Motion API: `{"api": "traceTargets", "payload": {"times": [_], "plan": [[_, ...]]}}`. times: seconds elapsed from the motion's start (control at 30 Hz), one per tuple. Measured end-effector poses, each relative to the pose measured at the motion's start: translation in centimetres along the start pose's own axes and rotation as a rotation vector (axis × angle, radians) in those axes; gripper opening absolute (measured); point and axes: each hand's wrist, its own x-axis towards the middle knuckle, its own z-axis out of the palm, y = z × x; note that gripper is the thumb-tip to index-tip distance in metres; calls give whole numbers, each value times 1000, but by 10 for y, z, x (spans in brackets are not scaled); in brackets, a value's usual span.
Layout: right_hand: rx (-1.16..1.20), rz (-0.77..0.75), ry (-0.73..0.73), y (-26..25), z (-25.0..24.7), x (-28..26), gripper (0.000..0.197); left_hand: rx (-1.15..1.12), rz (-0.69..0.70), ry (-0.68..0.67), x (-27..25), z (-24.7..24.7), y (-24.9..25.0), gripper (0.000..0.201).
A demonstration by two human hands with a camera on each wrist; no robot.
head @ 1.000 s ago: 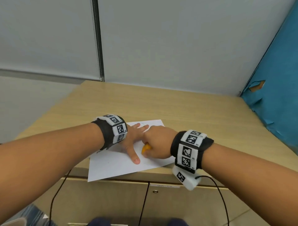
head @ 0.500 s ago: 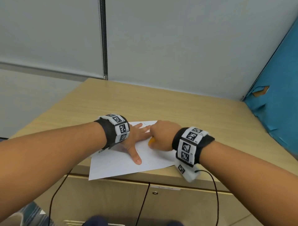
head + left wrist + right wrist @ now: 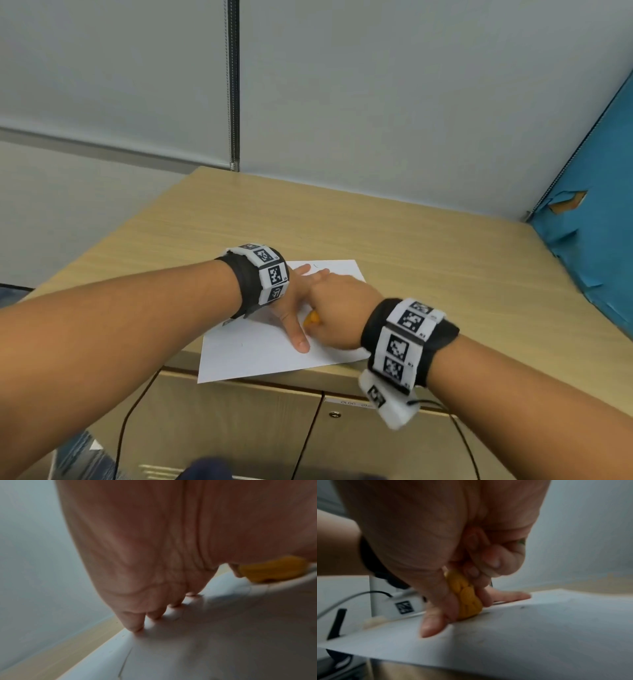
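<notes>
Right hand [image 3: 337, 308]: fingers curled in tight, thumb on one side and fingertips on the other, pinching a small yellow lump [image 3: 465, 599]. The lump is ridged, and what it is cannot be told. Its lower end touches the sheet of paper [image 3: 260, 353]. From the head view only an orange-yellow tip shows under the knuckles.

Left hand [image 3: 294, 305]: flat, palm down on the same sheet, fingers [image 3: 133, 623] straight and spread, tips pressing the paper near its far edge. It holds nothing. The thumb is stretched toward the person, and the lump sits just beside it, in the gap between thumb and forefinger. The two hands are close enough to touch at the knuckles (the head view hides the exact contact).

Paper: white, single sheet, a few faint marks, lying askew at the near edge of the bench [image 3: 411, 246]. Its near left corner sticks out past the front edge.

Wrists: each carries a black band with white tiles of black-and-white square codes [image 3: 407, 339]. A white block hangs under the right one, with a thin black cable [image 3: 126, 421] running down.

Below the bench top are wood-look cupboard doors [image 3: 239, 428]. Behind is a pale grey wall [image 3: 411, 102]. To the right is a blue panel [image 3: 599, 222] with torn patches.
</notes>
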Motion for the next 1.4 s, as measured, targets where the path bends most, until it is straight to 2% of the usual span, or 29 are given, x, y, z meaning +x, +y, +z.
{"api": "traceTargets", "payload": {"times": [0.13, 0.33, 0.43, 0.57, 0.67, 0.8, 0.9, 0.97, 1.13, 1.3, 1.4], "plan": [[66, -6, 4, 7, -8, -4, 40, 35, 6, 11, -5, -4, 7, 121], [-14, 121, 6, 24, -3, -24, 35, 72, -16, 28, -4, 0, 7, 129], [-23, 152, 12, 26, 6, -29, 33, 62, -88, 50, -1, 7, 11, 129], [-44, 237, 1, 45, 1, -17, 34, 9, -276, 101, 3, 20, 17, 128], [-71, 297, 1, 59, -5, -6, 32, 15, -315, 86, -3, 21, 23, 126], [-85, 285, -25, 69, -7, 2, 33, 84, -265, 37, -15, 11, 19, 126], [-92, 262, -22, 70, -5, 4, 31, 134, -61, 34, -13, -2, 6, 124], [-98, 255, -12, 69, -4, 6, 31, 113, 28, 28, -8, -4, 0, 128], [-44, 239, -7, 56, -7, 7, 30, 76, 45, 18, 3, -1, -3, 134], [29, 64, -13, 14, 7, -9, 29, 12, 66, 29, 4, 0, -1, 128], [32, 154, -21, 36, -5, 1, 37, 49, 58, 30, 9, 2, -4, 133]]}}
